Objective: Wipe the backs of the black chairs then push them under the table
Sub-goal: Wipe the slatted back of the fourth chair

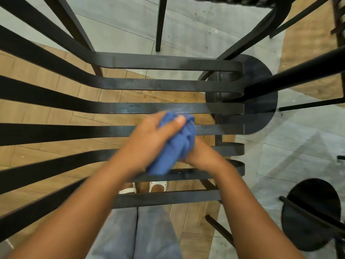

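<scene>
Both hands bunch a blue cloth (175, 144) over the slats (168, 107) of a black chair (56, 131). The left hand (149, 141) clenches it from above; the right hand (197, 156) grasps it from below. Cloth looks soft and light, conforming to slats. Chair looks like rigid metal, likely heavy: push from the top rail. Glass table (298, 150) stands to the right.
</scene>
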`<action>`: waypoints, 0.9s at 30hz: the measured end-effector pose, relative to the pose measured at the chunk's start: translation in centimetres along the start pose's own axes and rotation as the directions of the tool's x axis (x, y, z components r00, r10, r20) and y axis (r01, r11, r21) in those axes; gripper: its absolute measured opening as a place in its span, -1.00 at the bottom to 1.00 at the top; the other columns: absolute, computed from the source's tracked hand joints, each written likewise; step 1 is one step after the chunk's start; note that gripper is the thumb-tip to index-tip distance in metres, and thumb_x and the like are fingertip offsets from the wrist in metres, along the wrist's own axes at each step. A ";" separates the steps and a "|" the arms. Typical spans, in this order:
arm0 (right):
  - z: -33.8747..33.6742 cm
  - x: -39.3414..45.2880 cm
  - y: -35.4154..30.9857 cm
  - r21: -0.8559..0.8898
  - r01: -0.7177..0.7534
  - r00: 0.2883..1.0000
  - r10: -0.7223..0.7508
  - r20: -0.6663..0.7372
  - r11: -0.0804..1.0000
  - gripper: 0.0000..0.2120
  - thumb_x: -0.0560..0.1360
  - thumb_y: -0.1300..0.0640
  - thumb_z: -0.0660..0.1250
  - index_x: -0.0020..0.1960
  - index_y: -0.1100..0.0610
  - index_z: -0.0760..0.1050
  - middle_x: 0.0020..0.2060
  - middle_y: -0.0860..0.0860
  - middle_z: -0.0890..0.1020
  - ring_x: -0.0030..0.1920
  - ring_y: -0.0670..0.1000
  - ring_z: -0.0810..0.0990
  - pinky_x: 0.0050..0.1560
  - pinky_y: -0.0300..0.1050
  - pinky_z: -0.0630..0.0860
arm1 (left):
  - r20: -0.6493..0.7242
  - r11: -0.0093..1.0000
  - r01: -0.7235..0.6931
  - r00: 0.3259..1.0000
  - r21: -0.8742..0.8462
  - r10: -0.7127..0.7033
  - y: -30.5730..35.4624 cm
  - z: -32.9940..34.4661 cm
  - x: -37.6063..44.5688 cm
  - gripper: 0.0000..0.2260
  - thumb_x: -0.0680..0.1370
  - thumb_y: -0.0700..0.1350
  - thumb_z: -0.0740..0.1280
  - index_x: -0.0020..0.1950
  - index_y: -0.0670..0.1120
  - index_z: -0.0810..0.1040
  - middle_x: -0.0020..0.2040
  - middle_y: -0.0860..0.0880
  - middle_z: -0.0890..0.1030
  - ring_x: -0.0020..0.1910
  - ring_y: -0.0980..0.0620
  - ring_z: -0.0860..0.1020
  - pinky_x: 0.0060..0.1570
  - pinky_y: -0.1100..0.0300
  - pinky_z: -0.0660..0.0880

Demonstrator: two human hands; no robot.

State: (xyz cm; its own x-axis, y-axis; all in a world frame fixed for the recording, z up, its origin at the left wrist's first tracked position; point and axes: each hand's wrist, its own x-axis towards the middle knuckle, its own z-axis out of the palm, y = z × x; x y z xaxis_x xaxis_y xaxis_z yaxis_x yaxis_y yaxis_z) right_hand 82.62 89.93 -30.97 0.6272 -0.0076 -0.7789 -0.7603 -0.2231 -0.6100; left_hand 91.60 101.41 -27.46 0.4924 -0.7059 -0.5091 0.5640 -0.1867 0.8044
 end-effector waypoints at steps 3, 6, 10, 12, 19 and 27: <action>-0.5 -0.7 0.7 0.117 0.047 0.998 -0.053 0.047 0.992 -0.85 0.35 0.10 0.48 -0.09 -0.01 0.61 -0.18 -0.10 0.68 -0.11 -0.20 0.62 0.00 -0.29 0.50 | 0.041 0.908 0.200 0.979 -0.368 -0.199 0.8 -3.1 2.7 -0.66 0.55 -0.01 0.16 -0.27 -0.11 0.63 -0.35 -0.03 0.64 -0.35 0.08 0.61 -0.36 0.31 0.54; -0.1 -0.9 1.2 0.466 0.158 0.983 -0.092 -0.160 0.871 -0.74 0.31 0.00 0.38 -0.03 0.04 0.60 -0.11 -0.12 0.69 -0.01 -0.14 0.63 0.05 -0.25 0.53 | -0.032 0.786 0.159 0.975 -0.597 -0.221 -1.6 -4.6 3.4 -0.46 0.60 0.15 0.03 -0.27 -0.07 0.70 -0.23 -0.05 0.67 -0.18 0.05 0.65 -0.22 0.23 0.59; 0.1 -0.5 0.4 0.720 0.255 0.958 -0.068 -0.278 0.645 -0.77 0.44 0.01 0.30 0.00 0.12 0.57 -0.05 -0.06 0.67 0.05 -0.12 0.59 0.13 -0.19 0.47 | 0.148 0.690 0.428 0.892 -0.584 -0.428 -3.9 -4.6 2.7 -0.10 0.30 0.54 -0.05 0.23 -0.11 0.58 0.20 -0.15 0.58 0.20 -0.14 0.54 0.17 -0.12 0.46; 0.1 -0.5 0.3 0.742 0.301 0.936 -0.038 -0.349 0.600 -0.85 0.47 0.14 0.32 0.02 0.13 0.56 -0.06 -0.03 0.67 0.02 -0.10 0.60 0.11 -0.15 0.49 | 0.126 0.790 0.440 0.894 -0.427 -0.430 -3.5 -4.3 2.4 -0.25 0.37 0.45 0.13 0.22 -0.13 0.54 0.17 -0.11 0.60 0.16 -0.08 0.56 0.18 -0.06 0.46; -1.6 -2.3 -0.4 0.692 0.405 0.824 0.090 -0.560 0.598 -0.59 0.31 0.23 0.39 0.15 0.09 0.45 -0.02 -0.01 0.67 0.04 -0.02 0.64 -0.04 -0.15 0.58 | -0.115 0.998 0.052 0.992 -0.042 -0.057 -0.2 -3.5 1.4 -0.85 0.50 -0.10 0.25 0.05 -0.01 0.50 -0.09 0.12 0.66 0.01 0.20 0.60 0.02 0.31 0.53; -2.3 -6.2 0.0 0.170 0.206 0.803 -0.068 -0.592 0.964 -0.31 0.39 0.37 0.42 0.33 -0.16 0.30 0.10 -0.12 0.51 0.15 -0.14 0.54 0.13 -0.36 0.46 | -0.092 0.893 -0.100 0.984 0.439 0.156 1.8 -2.8 -1.4 -0.28 0.33 -0.28 0.49 0.33 0.18 0.26 -0.01 0.15 0.64 0.02 0.20 0.60 0.00 0.41 0.49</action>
State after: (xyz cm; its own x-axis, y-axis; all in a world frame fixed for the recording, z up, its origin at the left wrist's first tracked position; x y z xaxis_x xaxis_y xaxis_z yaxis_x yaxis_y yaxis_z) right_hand 79.11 87.78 -25.77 0.6554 -0.5676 -0.4983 -0.6320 -0.0509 -0.7733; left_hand 93.78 104.04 -26.15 0.6329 -0.6607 -0.4037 0.1634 -0.3957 0.9037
